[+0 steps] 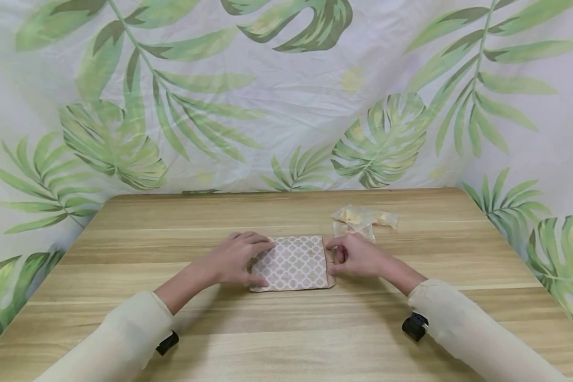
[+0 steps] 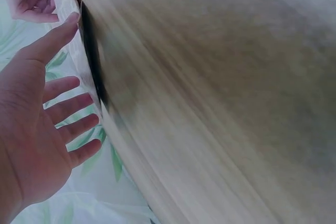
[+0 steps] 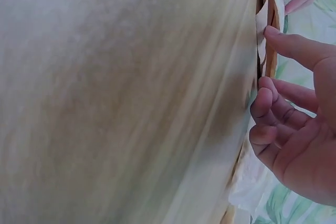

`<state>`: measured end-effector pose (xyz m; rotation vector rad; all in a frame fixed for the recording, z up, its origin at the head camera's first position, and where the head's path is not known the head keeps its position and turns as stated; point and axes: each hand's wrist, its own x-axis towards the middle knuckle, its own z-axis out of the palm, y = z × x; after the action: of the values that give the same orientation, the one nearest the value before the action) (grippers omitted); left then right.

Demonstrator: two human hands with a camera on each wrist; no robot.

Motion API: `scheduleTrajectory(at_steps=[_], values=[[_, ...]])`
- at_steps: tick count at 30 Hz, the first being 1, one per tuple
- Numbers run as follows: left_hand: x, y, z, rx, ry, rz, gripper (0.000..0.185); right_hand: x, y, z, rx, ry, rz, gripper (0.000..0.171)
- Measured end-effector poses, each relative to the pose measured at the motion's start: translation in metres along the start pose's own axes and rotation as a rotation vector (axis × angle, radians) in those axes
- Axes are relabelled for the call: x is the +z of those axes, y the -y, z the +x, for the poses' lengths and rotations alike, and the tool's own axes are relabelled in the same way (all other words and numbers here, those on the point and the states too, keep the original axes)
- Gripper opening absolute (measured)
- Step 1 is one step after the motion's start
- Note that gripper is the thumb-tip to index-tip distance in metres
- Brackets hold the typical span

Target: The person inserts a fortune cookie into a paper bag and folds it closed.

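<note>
A flat paper bag [image 1: 293, 263] with a white-and-tan lattice pattern lies on the wooden table, its plain brown end strip to the right. My left hand [image 1: 241, 260] rests at the bag's left end, thumb at the near corner and fingers over the far part; its fingers look spread and fairly straight in the left wrist view. At the brown strip, my right hand [image 1: 358, 255] touches the paper with thumb and forefinger set apart, the other fingers loosely bent. In the right wrist view, the bag's folded edge [image 3: 271, 11] shows beside the thumb tip.
Crumpled clear plastic packets [image 1: 355, 217] with yellowish contents lie just beyond my right hand. The wooden table [image 1: 286, 339] ends at a leaf-print cloth [image 1: 286, 106] hung behind it. A small black device [image 1: 414, 326] sits under the right sleeve.
</note>
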<state>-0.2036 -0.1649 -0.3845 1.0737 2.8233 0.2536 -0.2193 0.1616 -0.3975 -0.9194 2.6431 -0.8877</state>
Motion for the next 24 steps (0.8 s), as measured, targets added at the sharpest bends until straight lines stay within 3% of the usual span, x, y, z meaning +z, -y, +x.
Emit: scheduleTrajectory(at_steps=[8,17,24], values=[[0.001,-0.008,0.011,-0.011,0.027,0.067,0.083,0.004,0.0,0.0,0.006,-0.004,0.014,0.052],[0.008,-0.014,0.022,0.023,-0.008,-0.053,0.092,0.004,0.001,0.002,0.026,-0.008,0.013,0.053],[0.015,-0.012,0.023,0.02,-0.053,-0.064,0.095,0.004,0.0,0.003,0.042,-0.008,0.008,0.054]])
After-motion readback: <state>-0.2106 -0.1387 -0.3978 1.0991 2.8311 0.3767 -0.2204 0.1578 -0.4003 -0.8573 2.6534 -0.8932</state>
